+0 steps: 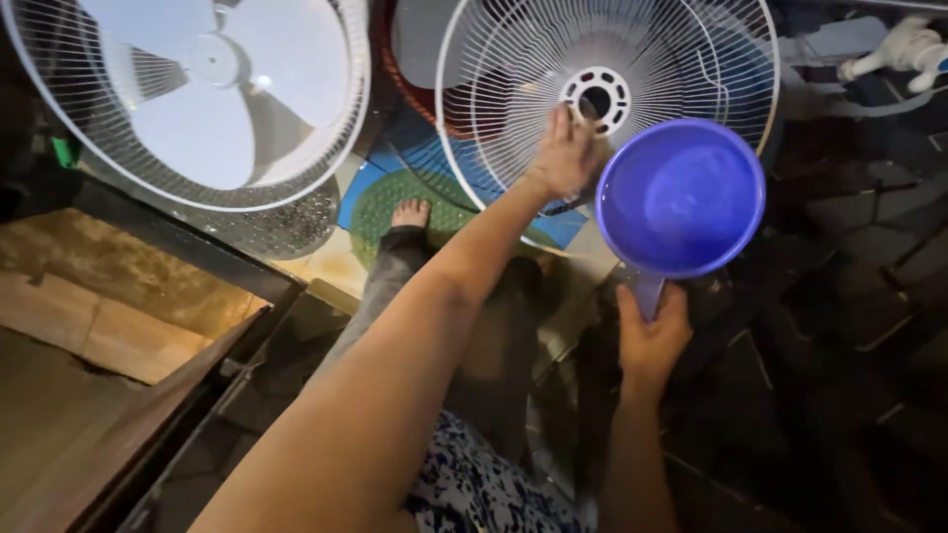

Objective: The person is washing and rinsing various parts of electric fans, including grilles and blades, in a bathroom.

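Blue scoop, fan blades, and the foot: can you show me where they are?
Blue scoop (pixel 681 197), head view, on the inside of its bowl.
Fan blades (pixel 212 94), head view, on a white blade behind the wire guard.
Foot (pixel 411 212), head view, on the bare toes.

Assembled fan (pixel 197 94), blades inside white guard, at 10 o'clock. Below it a clear dotted disc (pixel 286 222). Green round mat (pixel 395 202) on blue tiles, bare foot (pixel 411 212) on it, near centre. Wooden panel (pixel 109 316) at 8 o'clock. White pipe fitting (pixel 904 49) at 2 o'clock. Dark stone floor (pixel 839 375) at 4 o'clock.
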